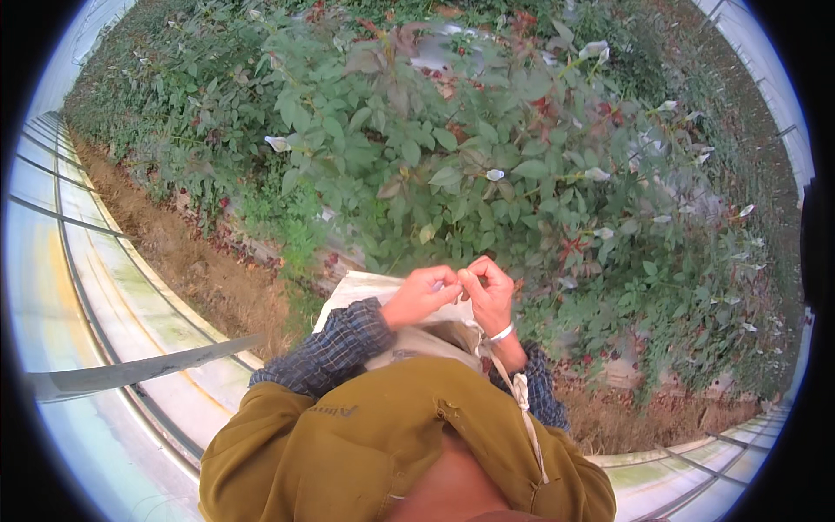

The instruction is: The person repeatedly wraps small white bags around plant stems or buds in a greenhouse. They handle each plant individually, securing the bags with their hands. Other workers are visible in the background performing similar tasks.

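My left hand (424, 293) and my right hand (488, 290) meet fingertip to fingertip above a pale cloth bag (359, 287) at my front. Their thumbs and forefingers are pinched together; whatever may be between them is too small to make out. A white band circles my right wrist. The bag hangs from a knotted cloth strap (520, 391), its mouth partly open below my hands. Just beyond stand leafy rose bushes, many buds wearing white sleeves, such as one covered bud (494, 175) ahead and another covered bud (278, 143) to the left.
Dense rose foliage (417, 150) fills the bed ahead. A strip of bare soil (196, 274) runs along its near left edge, beside a plastic-sheeted greenhouse wall (98, 261) with dark bars. A flat grey beam (150, 365) juts in at lower left. Fallen red petals lie along the bed's edge.
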Demonstrator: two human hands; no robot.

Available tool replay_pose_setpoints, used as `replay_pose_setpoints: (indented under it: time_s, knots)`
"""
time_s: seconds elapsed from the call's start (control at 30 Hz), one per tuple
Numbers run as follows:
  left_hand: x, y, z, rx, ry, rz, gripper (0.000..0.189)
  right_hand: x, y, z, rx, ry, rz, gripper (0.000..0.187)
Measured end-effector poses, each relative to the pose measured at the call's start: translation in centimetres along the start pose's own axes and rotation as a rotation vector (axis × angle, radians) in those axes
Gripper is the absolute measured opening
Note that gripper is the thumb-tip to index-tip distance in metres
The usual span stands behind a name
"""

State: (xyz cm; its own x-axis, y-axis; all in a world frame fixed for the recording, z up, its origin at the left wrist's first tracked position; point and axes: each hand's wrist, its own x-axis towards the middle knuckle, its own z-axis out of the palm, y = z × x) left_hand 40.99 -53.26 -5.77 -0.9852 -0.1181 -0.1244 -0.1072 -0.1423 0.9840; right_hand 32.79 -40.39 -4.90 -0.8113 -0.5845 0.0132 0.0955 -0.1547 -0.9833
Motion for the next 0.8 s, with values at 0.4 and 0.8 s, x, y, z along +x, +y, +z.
replay_pose_setpoints:
  time_s: [0.4,0.8]
  knots:
    - [-3.6,0.3,0.3,-0.077,0.175,-0.184,0.014,-1.7,2.7,0.9,-0.079,-0.083,0.008,0.011]
    - [-3.8,-1.2,0.8,0.137,0.287,-0.039,0.015,-1.8,2.5,-0.5,0.033,-0.197,0.142,0.01]
